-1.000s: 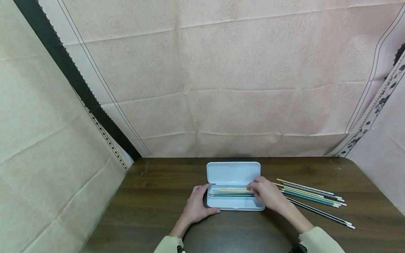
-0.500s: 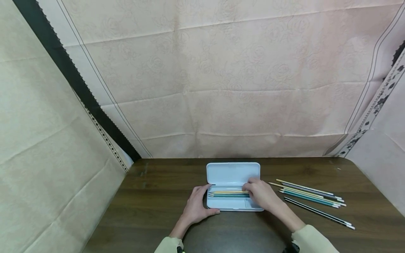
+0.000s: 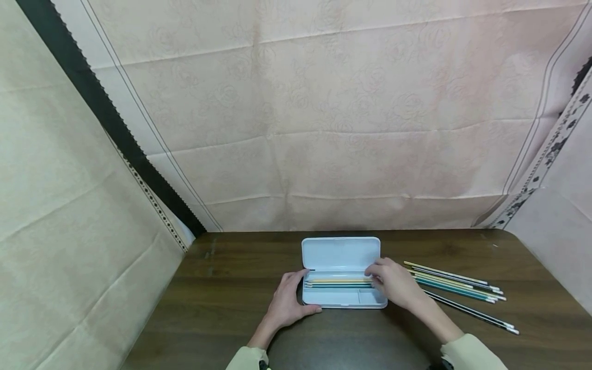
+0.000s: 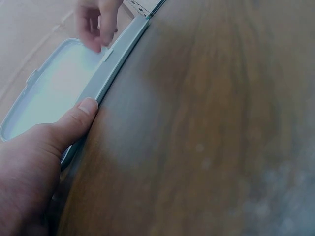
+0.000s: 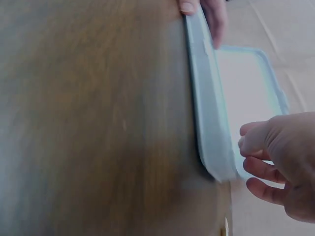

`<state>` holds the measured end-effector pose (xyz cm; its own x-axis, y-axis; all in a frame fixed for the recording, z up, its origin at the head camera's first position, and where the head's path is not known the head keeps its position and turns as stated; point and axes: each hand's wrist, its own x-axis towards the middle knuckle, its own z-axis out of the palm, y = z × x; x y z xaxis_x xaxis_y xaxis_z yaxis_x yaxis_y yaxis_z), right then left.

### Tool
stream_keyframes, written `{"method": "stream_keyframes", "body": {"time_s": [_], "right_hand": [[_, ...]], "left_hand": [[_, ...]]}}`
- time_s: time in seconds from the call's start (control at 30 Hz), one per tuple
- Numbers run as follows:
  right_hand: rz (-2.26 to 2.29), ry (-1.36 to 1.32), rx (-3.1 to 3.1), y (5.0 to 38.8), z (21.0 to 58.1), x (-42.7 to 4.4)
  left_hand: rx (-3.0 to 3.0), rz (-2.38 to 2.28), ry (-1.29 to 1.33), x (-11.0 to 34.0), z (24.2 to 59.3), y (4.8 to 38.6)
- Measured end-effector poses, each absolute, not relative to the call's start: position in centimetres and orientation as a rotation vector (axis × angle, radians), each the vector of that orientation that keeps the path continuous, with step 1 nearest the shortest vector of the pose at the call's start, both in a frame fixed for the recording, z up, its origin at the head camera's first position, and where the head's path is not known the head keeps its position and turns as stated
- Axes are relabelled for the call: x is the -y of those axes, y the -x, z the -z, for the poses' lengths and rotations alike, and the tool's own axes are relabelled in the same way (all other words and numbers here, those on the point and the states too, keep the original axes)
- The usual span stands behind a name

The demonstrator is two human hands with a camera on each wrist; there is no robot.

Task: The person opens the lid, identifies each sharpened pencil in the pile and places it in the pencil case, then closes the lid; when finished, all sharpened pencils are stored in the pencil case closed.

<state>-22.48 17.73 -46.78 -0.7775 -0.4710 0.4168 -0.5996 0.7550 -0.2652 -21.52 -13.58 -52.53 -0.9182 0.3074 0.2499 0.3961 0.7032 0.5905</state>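
A light-blue pencil case (image 3: pixel 330 298) lies on the table with its lid (image 3: pixel 340 253) raised at the back. Inside it, several yellow and green pencils (image 3: pixel 339 283) lie lengthwise. My left hand (image 3: pixel 287 300) grips the case's left end; in the left wrist view its thumb (image 4: pixel 76 120) presses the front edge. Over the right end of the case is my right hand (image 3: pixel 395 282), which hides the pencils' right ends. The right wrist view shows its fingers (image 5: pixel 266 172) loosely bent, with nothing seen between them.
To the right of the case, several yellow, green and dark pencils (image 3: pixel 462 288) with white ends lie in a loose bunch. Nearer me are black-and-white striped pencils (image 3: pixel 476 312). A pale cloth (image 3: pixel 342 128) hangs behind the brown table (image 3: pixel 231 308).
My right hand moved left along the pencils in the case, then back right to its right end. My left hand and the case stayed in place.
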Motion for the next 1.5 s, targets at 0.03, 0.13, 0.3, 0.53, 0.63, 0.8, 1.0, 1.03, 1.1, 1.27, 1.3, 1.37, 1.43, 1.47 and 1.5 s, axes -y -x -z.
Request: {"method": "stream_keyframes", "body": {"time_s": [0.03, 0.13, 0.3, 0.53, 0.63, 0.8, 1.0, 1.03, 1.1, 1.27, 1.3, 1.37, 1.43, 1.47, 1.5], "right_hand": [[-0.566, -0.812, 2.623, 22.3, 46.6, -18.4], [-0.597, -0.77, 2.59, 21.9, 46.3, -20.7], [-0.617, -0.762, 2.452, 21.2, 46.7, -25.2], [-0.575, -0.738, 2.35, 19.7, 47.9, -30.4], [-0.564, -0.687, 2.384, 19.0, 48.3, -32.2], [-0.504, -0.624, 2.462, 18.0, 48.8, -34.5], [-0.421, -0.592, 2.48, 17.5, 49.3, -36.1], [-0.407, -0.591, 2.47, 17.5, 49.4, -36.3], [-0.385, -0.587, 2.458, 17.4, 49.6, -36.7], [-0.355, -0.559, 2.469, 17.2, 50.0, -37.2], [-0.353, -0.551, 2.472, 17.1, 50.1, -37.3], [-0.347, -0.549, 2.47, 17.1, 50.2, -37.4], [-0.346, -0.546, 2.468, 17.1, 50.3, -37.6], [-0.346, -0.543, 2.467, 17.1, 50.3, -37.6], [-0.344, -0.538, 2.469, 17.1, 50.4, -37.7]], "left_hand": [[2.774, 1.011, 0.578, 13.6, 52.5, 21.5], [2.771, 1.014, 0.58, 13.6, 52.5, 21.6], [2.776, 1.015, 0.569, 13.7, 52.6, 21.7], [2.759, 1.023, 0.579, 13.6, 52.6, 21.6], [2.748, 1.037, 0.584, 13.6, 52.5, 21.6], [2.755, 1.028, 0.586, 13.6, 52.5, 21.6], [2.765, 1.028, 0.578, 13.6, 52.6, 21.6], [2.769, 1.03, 0.574, 13.6, 52.6, 21.6], [2.768, 1.027, 0.576, 13.6, 52.7, 21.6], [2.77, 1.031, 0.575, 13.6, 52.7, 21.6], [2.771, 1.033, 0.575, 13.6, 52.6, 21.6], [2.772, 1.035, 0.572, 13.6, 52.6, 21.6], [2.775, 1.036, 0.568, 13.6, 52.6, 21.6], [2.776, 1.036, 0.567, 13.6, 52.6, 21.5], [2.775, 1.037, 0.567, 13.6, 52.6, 21.5]]}}
